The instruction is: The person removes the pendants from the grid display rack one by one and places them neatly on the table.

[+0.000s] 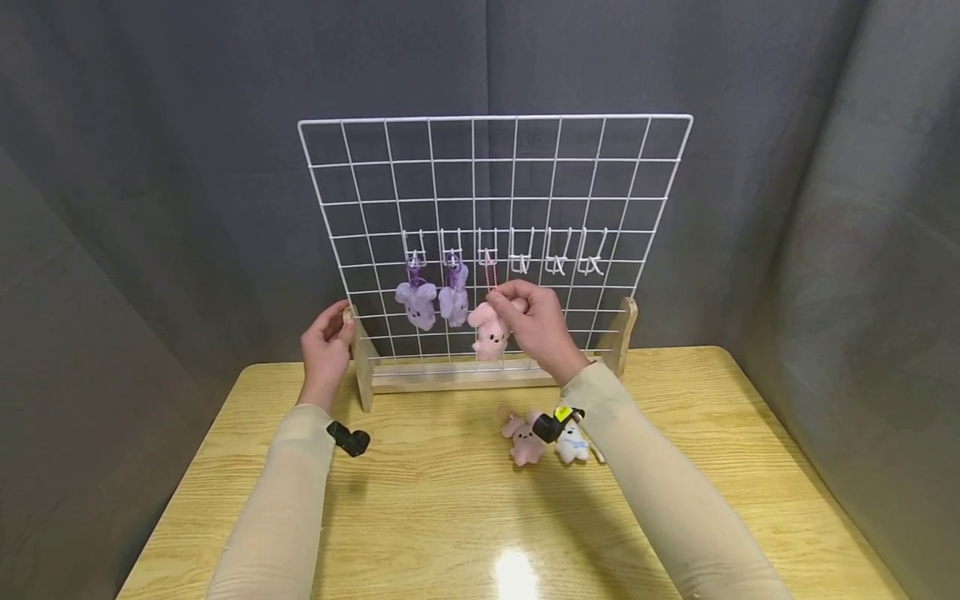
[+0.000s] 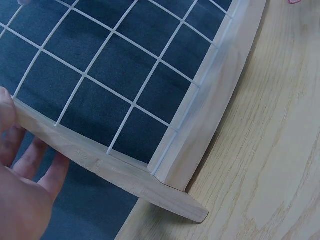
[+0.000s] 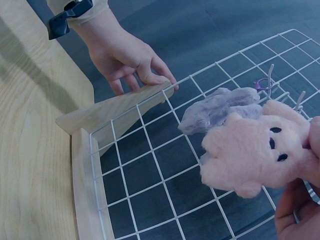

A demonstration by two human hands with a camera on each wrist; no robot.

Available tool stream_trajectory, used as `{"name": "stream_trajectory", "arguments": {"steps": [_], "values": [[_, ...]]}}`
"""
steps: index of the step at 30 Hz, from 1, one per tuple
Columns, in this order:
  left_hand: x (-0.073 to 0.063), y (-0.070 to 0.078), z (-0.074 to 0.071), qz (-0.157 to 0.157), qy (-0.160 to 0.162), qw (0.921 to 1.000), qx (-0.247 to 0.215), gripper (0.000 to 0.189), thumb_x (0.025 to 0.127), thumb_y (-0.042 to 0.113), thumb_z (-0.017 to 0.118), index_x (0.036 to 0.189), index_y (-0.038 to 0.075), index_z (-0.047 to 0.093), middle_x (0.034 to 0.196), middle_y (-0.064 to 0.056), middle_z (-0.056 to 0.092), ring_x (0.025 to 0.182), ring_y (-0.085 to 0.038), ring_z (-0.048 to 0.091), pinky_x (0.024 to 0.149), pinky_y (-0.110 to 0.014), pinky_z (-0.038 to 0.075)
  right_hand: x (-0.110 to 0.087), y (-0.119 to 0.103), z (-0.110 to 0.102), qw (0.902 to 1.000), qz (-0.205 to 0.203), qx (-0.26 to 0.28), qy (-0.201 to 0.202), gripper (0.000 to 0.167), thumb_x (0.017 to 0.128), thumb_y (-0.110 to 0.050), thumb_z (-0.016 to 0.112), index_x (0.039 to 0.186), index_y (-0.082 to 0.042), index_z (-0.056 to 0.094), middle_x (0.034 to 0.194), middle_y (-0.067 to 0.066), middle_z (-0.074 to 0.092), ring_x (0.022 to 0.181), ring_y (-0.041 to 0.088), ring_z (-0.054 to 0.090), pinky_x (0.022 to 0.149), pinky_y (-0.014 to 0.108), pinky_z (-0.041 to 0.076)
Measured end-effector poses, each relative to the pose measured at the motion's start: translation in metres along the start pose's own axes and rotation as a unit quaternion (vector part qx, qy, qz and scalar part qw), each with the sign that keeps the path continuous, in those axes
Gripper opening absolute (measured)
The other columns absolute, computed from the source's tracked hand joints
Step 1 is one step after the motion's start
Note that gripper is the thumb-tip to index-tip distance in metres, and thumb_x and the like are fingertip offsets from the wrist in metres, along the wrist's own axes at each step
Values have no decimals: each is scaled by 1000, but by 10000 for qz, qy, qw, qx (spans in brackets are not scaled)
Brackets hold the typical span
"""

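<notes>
My right hand [image 1: 538,323] pinches a pink plush keychain [image 1: 491,335] by its ear, in front of the white wire grid [image 1: 495,117]. Its pink bead chain [image 1: 491,273] reaches up to the third hook [image 1: 486,255]; I cannot tell whether it is looped over. In the right wrist view the plush [image 3: 250,150] faces the camera, thumb and fingers at its head. Two purple plush keychains [image 1: 417,305] hang from the hooks further left. My left hand [image 1: 327,350] holds the top of the grid stand's left wooden side post [image 2: 95,162], thumb on one side and fingers on the other.
Three bare hooks [image 1: 557,260] stand to the right on the grid. On the wooden table [image 1: 420,500] lie another pink plush keychain [image 1: 527,442] and a white plush [image 1: 572,443] with a blue bow, under my right forearm. Grey curtains [image 1: 187,167] surround the table.
</notes>
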State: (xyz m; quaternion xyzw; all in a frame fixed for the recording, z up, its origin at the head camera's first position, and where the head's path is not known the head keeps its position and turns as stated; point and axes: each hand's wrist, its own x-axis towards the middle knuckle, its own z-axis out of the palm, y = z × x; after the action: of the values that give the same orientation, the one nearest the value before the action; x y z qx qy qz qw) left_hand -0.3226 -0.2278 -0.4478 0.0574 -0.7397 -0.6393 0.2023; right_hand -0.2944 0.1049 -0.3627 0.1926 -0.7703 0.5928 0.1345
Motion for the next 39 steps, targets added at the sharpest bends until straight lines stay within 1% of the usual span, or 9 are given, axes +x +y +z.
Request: {"name": "stream_trajectory", "arguments": {"steps": [7,10,14,18,23,25,32,36,39], "values": [[0,0,1,74,18,10000,9,38,108,11,60,145,16,64,138,-15,65,114,-15,63,83,-18,50,-1,-2,-1,9999,-30,103,-71,24,105,-21,68,112,2,75,72,10,57,58,10,46,52,23,38],[0,-1,1,66,26,10000,-4,37,108,11,60,144,16,65,137,-15,66,114,-15,63,84,-18,50,-2,-2,-1,9999,-56,100,-79,24,104,-22,69,109,1,75,70,7,57,58,10,46,52,24,39],[0,-1,0,61,28,10000,-20,37,107,10,60,144,14,64,137,-15,65,115,-15,62,86,-18,49,-2,-2,-1,9998,-140,120,-110,21,104,-23,70,105,-4,77,69,5,59,58,10,46,52,24,38],[0,-1,0,79,41,10000,5,38,107,9,60,144,14,64,137,-16,65,115,-14,62,87,-18,49,-3,-1,-1,9995,-206,142,-191,18,104,-22,70,104,-7,78,74,4,65,61,11,48,53,24,40],[-1,1,0,96,19,10000,15,38,108,10,60,145,14,64,137,-16,65,113,-13,62,83,-17,49,-4,1,-1,9989,-209,158,-399,19,104,-23,69,107,-7,78,84,5,71,66,12,57,59,25,47],[-1,1,0,94,3,10000,23,38,108,11,60,145,15,64,138,-16,65,113,-14,62,82,-17,49,-5,2,0,9986,-188,142,-479,20,104,-23,68,107,-6,77,85,6,72,66,12,58,60,26,49],[0,-2,0,105,-23,9999,-30,38,107,10,60,145,14,64,136,-16,65,112,-14,62,83,-17,49,-8,8,2,9983,-88,-9,-582,16,103,-23,70,104,-9,78,84,4,72,62,10,54,55,25,46],[1,-3,0,145,1,9999,-71,37,107,8,61,144,13,65,135,-17,66,110,-13,62,82,-17,49,-9,11,3,9974,-50,-74,-715,17,104,-23,69,103,-9,78,85,4,72,64,11,54,57,26,47],[1,-3,0,137,-12,9999,-62,38,107,8,60,144,13,64,135,-16,65,111,-13,62,83,-17,49,-10,14,4,9968,77,-163,-779,17,104,-24,69,103,-10,78,84,2,71,66,12,53,60,27,47]]}}
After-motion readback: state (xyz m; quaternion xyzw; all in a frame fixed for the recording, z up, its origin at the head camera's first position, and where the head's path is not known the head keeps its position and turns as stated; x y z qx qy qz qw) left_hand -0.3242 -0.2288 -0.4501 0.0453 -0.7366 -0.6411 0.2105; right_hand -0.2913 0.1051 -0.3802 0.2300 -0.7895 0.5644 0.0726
